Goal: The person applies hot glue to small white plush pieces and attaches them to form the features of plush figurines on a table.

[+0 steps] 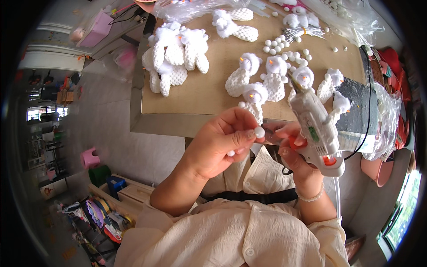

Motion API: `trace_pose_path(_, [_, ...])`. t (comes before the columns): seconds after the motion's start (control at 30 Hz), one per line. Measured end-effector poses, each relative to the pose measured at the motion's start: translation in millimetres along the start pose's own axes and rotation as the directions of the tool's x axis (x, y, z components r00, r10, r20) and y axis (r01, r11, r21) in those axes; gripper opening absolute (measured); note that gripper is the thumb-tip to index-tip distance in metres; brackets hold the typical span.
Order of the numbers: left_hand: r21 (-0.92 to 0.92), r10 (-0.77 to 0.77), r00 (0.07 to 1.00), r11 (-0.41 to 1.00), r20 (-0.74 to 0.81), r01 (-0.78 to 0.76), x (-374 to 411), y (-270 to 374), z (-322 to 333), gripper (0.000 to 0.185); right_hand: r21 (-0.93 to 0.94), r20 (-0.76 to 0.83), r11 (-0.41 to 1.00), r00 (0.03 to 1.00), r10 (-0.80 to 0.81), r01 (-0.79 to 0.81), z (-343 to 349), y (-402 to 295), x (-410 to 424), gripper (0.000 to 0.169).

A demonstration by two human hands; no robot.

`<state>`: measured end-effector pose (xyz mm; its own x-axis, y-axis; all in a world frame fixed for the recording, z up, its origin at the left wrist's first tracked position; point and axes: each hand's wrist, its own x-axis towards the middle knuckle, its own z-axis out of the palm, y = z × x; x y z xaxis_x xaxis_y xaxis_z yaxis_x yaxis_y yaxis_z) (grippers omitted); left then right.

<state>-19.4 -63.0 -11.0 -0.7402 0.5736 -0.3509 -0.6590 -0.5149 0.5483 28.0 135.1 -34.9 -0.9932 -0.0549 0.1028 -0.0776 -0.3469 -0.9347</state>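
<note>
Between the thumb and index finger of my left hand (220,143) is a small white ball (259,132); a second white ball (231,153) sits lower, against the curled fingers. My right hand (300,157) grips a white hot glue gun (315,123) by its handle, nozzle pointing up over the table, a finger at the orange trigger. Beyond both hands lie several small snowmen with white knitted bodies, fluffy hats and orange noses, among them one snowman (255,96) near the table edge and another (275,78) behind it. Loose white balls (273,45) lie farther back.
A heap of snowmen (176,56) lies at the table's left. Wire stems (303,32) in a tied bundle and clear plastic bags (347,20) are at the back right. A black cable (369,100) crosses the right side of the table (200,96). An open drawer (133,190) is at lower left.
</note>
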Motion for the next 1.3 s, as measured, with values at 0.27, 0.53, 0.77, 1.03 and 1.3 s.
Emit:
trace_pose_path(0.27, [-0.103, -0.174, 0.985, 0.979, 0.012, 0.174, 2, -13, 3, 0.014, 0.215, 0.084, 0.971, 0.993, 0.084, -0.100, 9, 2, 7, 0.023])
trace_pose_path(0.53, [-0.064, -0.124, 0.992, 0.990, -0.001, 0.124, 2, -18, 2, 0.012, 0.192, 0.000, 0.979, 0.997, 0.077, -0.075, 10, 5, 9, 0.019])
trace_pose_path(0.77, [0.786, 0.519, 0.853, 0.550, -0.058, -0.281, 5, -39, -12, 0.014, -0.578, -0.269, 0.812, 0.958, -0.094, -0.083, 12, 8, 29, 0.010])
trace_pose_path(1.03, [0.962, 0.730, 0.682, 0.153, 0.045, -0.227, 8, -35, -30, 0.005, -0.903, -0.033, 0.420, 0.957, -0.289, 0.096, 18, 13, 42, 0.022])
trace_pose_path(1.3, [0.986, 0.754, 0.637, -0.096, 0.160, -0.134, 10, -29, -24, 0.015, -0.912, -0.029, 0.398, 0.955, -0.294, 0.095, 22, 20, 43, 0.031])
